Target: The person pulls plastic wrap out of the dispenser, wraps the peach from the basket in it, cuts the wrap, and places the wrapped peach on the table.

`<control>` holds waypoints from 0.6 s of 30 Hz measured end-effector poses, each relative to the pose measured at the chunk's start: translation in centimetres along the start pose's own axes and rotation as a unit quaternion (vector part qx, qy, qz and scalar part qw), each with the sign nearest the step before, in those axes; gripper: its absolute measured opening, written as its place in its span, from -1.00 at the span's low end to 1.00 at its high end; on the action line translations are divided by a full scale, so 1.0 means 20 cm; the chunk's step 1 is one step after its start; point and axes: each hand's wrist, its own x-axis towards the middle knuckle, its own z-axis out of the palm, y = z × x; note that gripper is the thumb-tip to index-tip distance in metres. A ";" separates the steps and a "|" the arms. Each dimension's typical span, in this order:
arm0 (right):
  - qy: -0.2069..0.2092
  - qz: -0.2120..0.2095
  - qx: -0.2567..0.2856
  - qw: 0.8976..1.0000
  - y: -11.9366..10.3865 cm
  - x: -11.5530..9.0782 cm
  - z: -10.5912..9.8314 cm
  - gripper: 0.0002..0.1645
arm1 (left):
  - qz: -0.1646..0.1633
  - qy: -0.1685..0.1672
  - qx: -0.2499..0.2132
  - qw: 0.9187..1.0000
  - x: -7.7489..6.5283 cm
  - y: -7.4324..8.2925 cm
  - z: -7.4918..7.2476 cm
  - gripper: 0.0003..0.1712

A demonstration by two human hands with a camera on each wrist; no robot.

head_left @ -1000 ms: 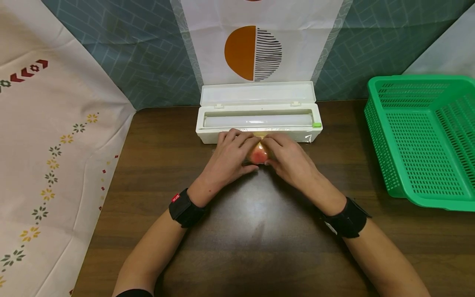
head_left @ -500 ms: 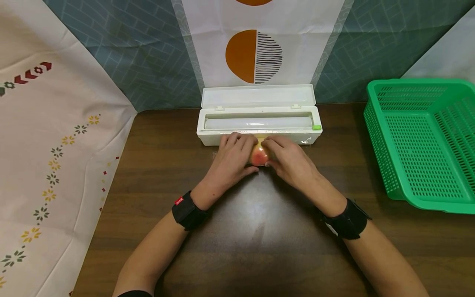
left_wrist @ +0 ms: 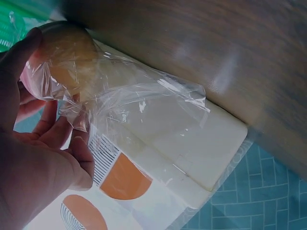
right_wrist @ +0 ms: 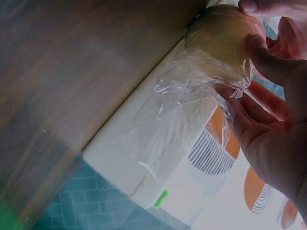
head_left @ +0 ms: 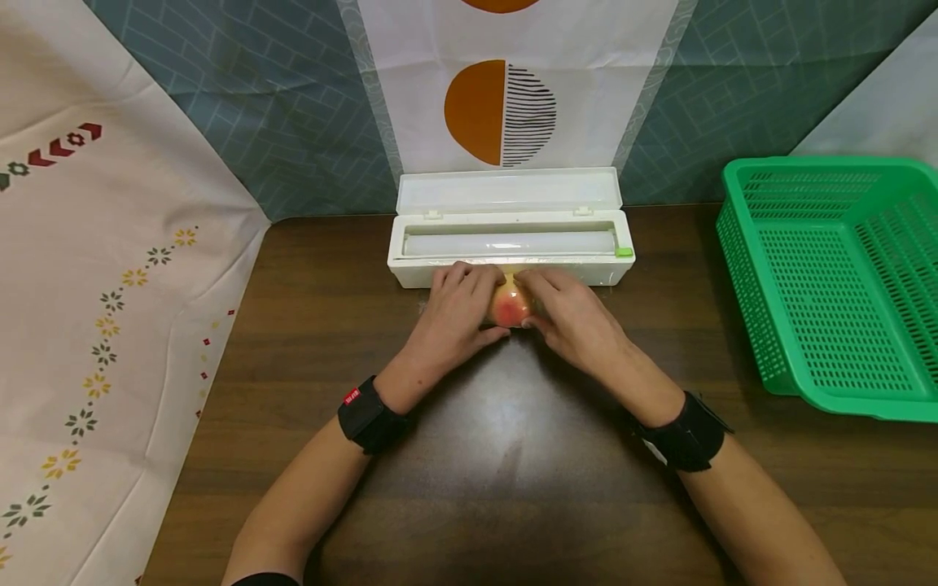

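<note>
A red and yellow apple (head_left: 510, 308) is held between both hands in front of a white cling film dispenser (head_left: 602, 272). Clear film covers the fruit, and a loose crumpled sheet of film (left_wrist: 153, 88) trails off along the dispenser's front in the left wrist view. My left hand (head_left: 456, 308) grips the apple's left side, thumb on the near side and fingers curled beyond it. From the right, my right hand (head_left: 582, 321) holds the fruit, with its fingertips pinching film (right_wrist: 177, 103) against it in the right wrist view.
The dispenser's lid (head_left: 509, 190) stands raised, showing the film roll (head_left: 509, 243) and a green slider (head_left: 624, 252). A green plastic basket (head_left: 780, 325) stands on the right of the wooden table (head_left: 498, 505). Patterned cloths hang behind and at left.
The fingers of the left hand have drawn slightly back from the right hand's, so more of the apple's top shows. Otherwise both hands stay in place.
</note>
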 end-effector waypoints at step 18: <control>-0.015 -0.004 0.004 1.000 0.01 0.00 0.00 -0.41 | 0.003 0.003 -0.021 1.000 0.00 -0.03 -0.02 -0.16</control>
